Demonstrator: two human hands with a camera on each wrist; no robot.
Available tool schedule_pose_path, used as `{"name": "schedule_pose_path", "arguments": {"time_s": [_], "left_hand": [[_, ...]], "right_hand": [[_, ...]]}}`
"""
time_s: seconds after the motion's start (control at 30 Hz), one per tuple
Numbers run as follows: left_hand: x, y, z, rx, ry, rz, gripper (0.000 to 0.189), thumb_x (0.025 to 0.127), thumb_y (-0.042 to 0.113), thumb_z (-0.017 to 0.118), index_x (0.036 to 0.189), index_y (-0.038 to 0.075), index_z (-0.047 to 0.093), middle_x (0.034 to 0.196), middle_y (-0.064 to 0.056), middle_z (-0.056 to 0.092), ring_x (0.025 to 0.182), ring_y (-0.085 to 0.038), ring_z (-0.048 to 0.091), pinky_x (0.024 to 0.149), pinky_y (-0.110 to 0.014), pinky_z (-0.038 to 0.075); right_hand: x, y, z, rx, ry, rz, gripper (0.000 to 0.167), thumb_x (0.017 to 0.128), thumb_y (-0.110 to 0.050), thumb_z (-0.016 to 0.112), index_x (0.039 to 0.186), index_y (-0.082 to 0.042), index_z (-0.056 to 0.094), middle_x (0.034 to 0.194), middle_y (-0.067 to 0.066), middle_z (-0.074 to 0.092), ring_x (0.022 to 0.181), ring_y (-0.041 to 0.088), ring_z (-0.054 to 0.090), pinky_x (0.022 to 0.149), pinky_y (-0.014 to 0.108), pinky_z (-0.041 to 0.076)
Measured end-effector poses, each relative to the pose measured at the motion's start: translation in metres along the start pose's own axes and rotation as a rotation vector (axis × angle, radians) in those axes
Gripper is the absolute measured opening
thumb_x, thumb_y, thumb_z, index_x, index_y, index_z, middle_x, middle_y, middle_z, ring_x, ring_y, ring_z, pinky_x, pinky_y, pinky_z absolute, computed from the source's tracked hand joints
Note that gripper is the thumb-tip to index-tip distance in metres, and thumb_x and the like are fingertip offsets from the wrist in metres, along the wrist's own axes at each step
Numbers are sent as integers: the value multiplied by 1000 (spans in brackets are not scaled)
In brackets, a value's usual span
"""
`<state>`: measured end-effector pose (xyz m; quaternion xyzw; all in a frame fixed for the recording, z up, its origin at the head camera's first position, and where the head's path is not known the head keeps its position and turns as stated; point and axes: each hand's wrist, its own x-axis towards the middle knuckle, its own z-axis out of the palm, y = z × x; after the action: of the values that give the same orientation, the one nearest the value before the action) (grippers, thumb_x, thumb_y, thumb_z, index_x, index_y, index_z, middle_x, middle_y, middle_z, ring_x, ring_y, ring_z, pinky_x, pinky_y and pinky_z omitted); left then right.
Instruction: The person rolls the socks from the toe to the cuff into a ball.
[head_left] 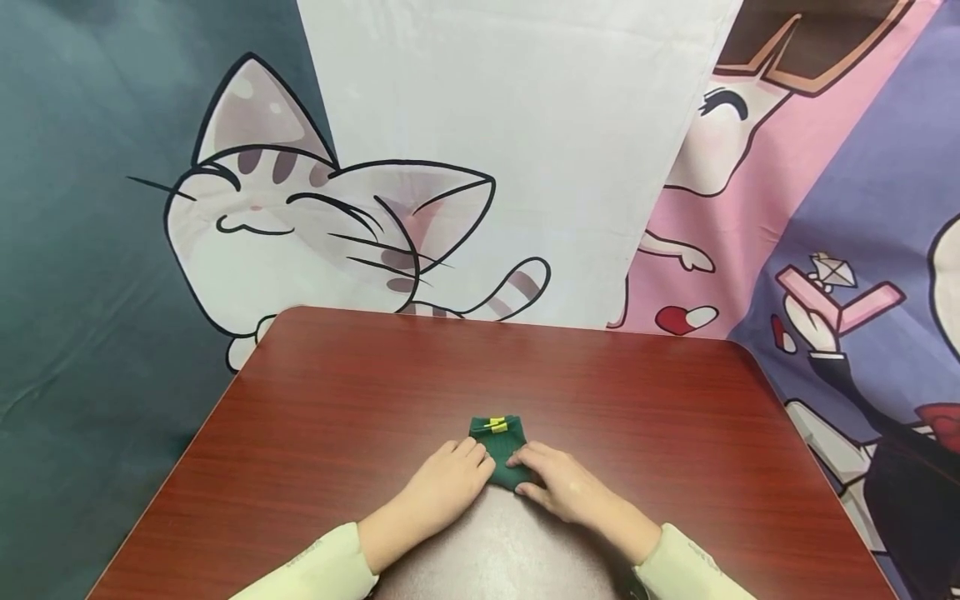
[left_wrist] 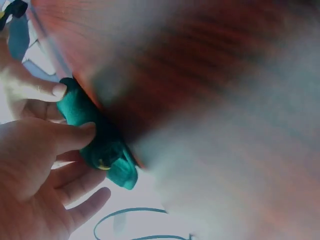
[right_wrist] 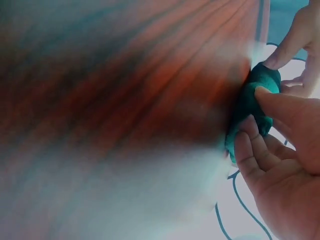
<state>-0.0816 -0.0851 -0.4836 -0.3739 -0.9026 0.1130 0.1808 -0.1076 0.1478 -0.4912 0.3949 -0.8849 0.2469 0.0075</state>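
A small folded piece of dark green cloth [head_left: 501,443] with a yellow mark [head_left: 498,425] near its far end lies on the table between my hands. My left hand [head_left: 452,482] holds its left side. In the left wrist view, the thumb lies on the near face of the green cloth [left_wrist: 80,107] and the fingers pass behind it. From the right, my right hand [head_left: 568,485] grips the other side. The right wrist view has its thumb and fingertips pressed to the green cloth [right_wrist: 244,107]. Fingers cover part of both sides.
The reddish-brown wooden table [head_left: 360,375] extends around the hands, with rounded far corners. Behind it hangs a printed backdrop [head_left: 525,125] with a cartoon cat and other figures. Pale yellow-green sleeves [head_left: 318,567] cover both forearms.
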Motion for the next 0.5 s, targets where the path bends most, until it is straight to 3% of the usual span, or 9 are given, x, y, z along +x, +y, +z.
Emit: {"name": "schedule_pose_path", "arguments": {"time_s": [0.1, 0.2, 0.37, 0.5], "left_hand": [[-2, 3, 1, 103, 29, 38, 20, 96, 25, 56, 107, 14, 69, 97, 2, 66, 89, -14, 56, 79, -28, 50], [-2, 4, 0, 138, 15, 66, 24, 99, 24, 54, 110, 11, 71, 100, 0, 70, 91, -15, 59, 79, -28, 50], [-2, -3, 0, 66, -39, 77, 23, 98, 22, 60, 115, 12, 72, 109, -1, 73, 98, -14, 63, 83, -28, 52], [-3, -11, 2, -65, -86, 65, 31, 95, 34, 68, 118, 12, 70, 118, -1, 72, 107, -15, 64, 90, -30, 52]], "right_hand": [[0, -1, 0, -14, -1, -16, 31, 86, -15, 81, 113, -14, 66, 111, 0, 67, 101, 17, 68, 87, 38, 57], [0, -1, 0, -31, -8, -32, 34, 86, -16, 81, 116, -13, 65, 112, 1, 67, 101, 17, 68, 86, 38, 58], [-2, 0, 1, -66, -13, -76, 42, 86, -16, 81, 123, -10, 64, 117, 5, 70, 106, 21, 69, 89, 40, 57], [-4, 1, 0, -63, -26, -87, 49, 85, -15, 82, 130, -6, 65, 126, 11, 69, 114, 27, 67, 94, 44, 56]]}}
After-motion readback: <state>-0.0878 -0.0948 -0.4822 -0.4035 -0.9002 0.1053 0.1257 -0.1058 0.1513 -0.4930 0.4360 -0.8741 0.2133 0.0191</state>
